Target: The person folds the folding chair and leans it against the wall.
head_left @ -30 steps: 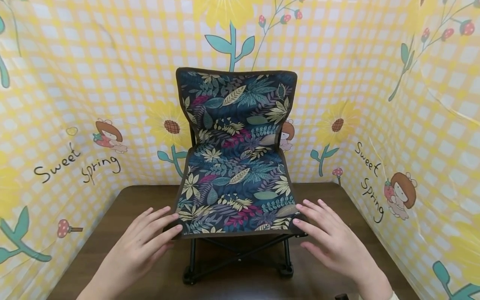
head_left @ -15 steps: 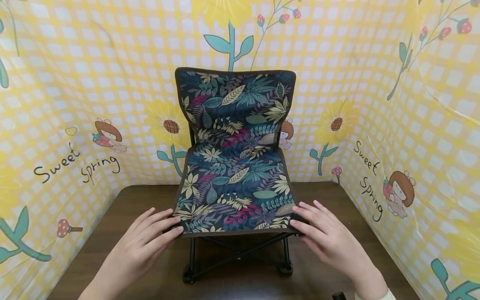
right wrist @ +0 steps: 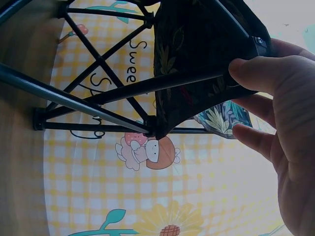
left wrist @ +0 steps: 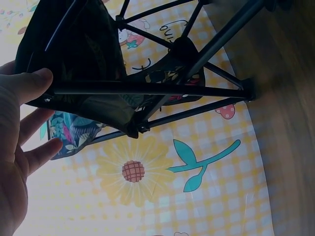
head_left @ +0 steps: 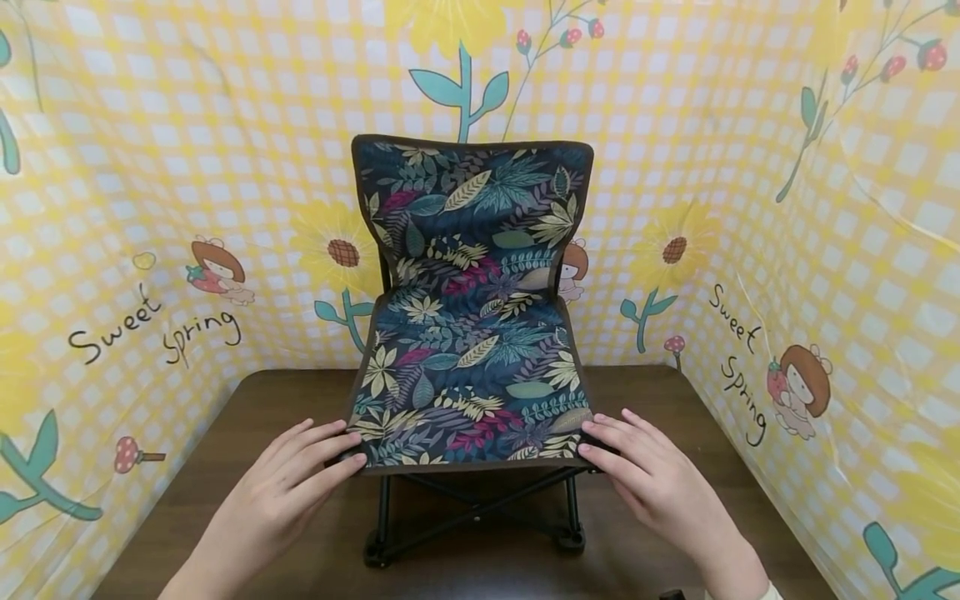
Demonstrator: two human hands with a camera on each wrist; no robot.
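Note:
A small folding chair [head_left: 472, 367] with dark leaf-print fabric and a black crossed frame [left wrist: 162, 91] stands upright on a brown table [head_left: 217, 442]. My left hand [head_left: 330, 454] holds the seat's front-left corner, fingers laid on top. In the left wrist view the thumb [left wrist: 34, 81] presses the corner from below. My right hand [head_left: 607, 446] holds the front-right corner the same way, and its thumb [right wrist: 256, 69] sits against the corner rivet. The chair's feet rest on the table between my wrists.
A yellow checked backdrop [head_left: 150, 208] with flowers and "Sweet Spring" lettering walls the table on the left, back and right, close behind the chair. Bare table shows on both sides of the chair and in front of it.
Both hands have slid a little inward and settled onto the seat's front corners. The chair has not moved.

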